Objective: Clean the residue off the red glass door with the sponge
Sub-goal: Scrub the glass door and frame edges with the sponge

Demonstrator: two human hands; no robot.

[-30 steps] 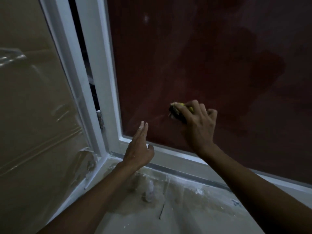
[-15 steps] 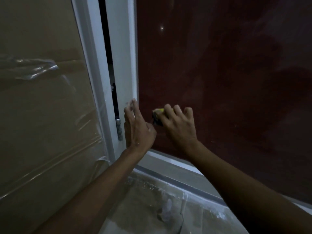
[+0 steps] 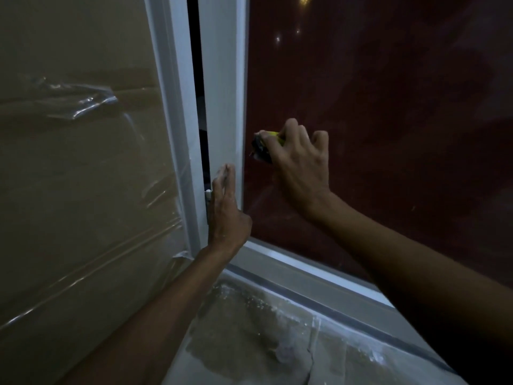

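While your R hand (image 3: 298,162) grips sponge (image 3: 263,144) vs red glass door (image 3: 374,107), L hand (image 3: 226,209) flat, fingers straight, on white frame (image 3: 224,93).

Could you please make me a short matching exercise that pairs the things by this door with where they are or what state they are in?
Things:
1. sponge
2. left hand
3. hinge
4. plastic sheet

States:
A. flat against the white door frame
B. covering the panel on the left
C. gripped by the right hand against the red glass
D. beside the dark gap

Pairs: 1-C, 2-A, 3-D, 4-B
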